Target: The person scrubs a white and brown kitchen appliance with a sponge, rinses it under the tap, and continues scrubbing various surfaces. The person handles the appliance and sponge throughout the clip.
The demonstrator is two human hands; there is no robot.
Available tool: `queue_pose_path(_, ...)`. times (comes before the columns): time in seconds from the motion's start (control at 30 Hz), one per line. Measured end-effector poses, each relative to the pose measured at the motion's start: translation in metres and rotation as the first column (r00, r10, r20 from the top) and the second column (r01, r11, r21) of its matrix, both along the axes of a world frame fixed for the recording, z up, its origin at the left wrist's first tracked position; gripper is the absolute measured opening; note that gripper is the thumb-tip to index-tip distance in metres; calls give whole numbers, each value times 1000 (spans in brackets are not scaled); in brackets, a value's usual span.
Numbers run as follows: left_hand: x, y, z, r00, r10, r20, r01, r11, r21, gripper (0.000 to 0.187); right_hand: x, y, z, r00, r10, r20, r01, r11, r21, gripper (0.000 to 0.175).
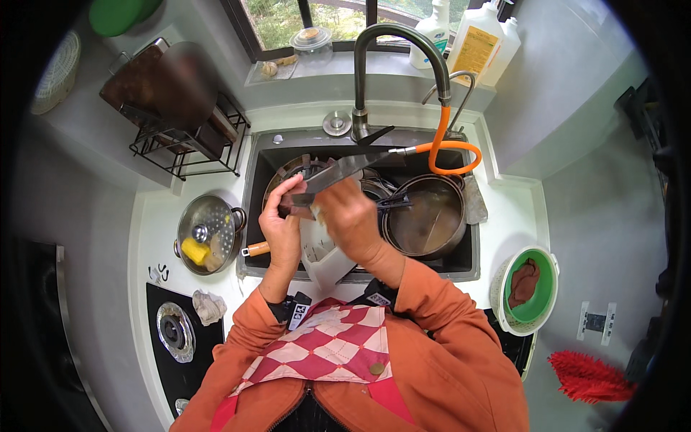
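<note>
My left hand [283, 227] grips one end of a long, flat, dark grey piece [345, 168], possibly a blade or a strip-like part, tilted up to the right over the sink. Curled close against its near side is my right hand [351, 216], blurred by motion. A pale yellowish scrap [319, 216], perhaps a scrubbing pad, shows under its fingers; most of it is hidden. Below my hands a white plastic container [326, 256] leans in the dark sink [469, 264]. To its right stands a pot [424, 221] of cloudy brown water, with a black utensil [397, 202] at its rim.
An orange hose [444, 135] hangs from the tall faucet [360, 75] above the sink. On the left counter sits a perforated steel vessel [186, 221] with a yellow sponge [195, 250]. A wooden handle [256, 249] crosses the sink's left rim. At right stands a green-lined basket [496, 291].
</note>
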State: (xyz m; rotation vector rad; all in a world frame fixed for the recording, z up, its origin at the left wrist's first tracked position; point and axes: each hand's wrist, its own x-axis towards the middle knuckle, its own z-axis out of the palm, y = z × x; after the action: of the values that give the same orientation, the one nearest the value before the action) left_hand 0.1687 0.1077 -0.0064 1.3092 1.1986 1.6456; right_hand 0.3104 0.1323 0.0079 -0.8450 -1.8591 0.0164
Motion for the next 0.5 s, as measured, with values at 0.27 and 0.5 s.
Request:
queue_pose_path(0.27,-3,-4,0,998,21,63,-19,999,-35,50,2,1,-10,995,-97,-25,93,985,-145,25)
queue_pose_path(0.5,-1,-4,1,996,68,64,-63,995,-72,47,5,0,2,1000,16,-16,-18,992,-127,21)
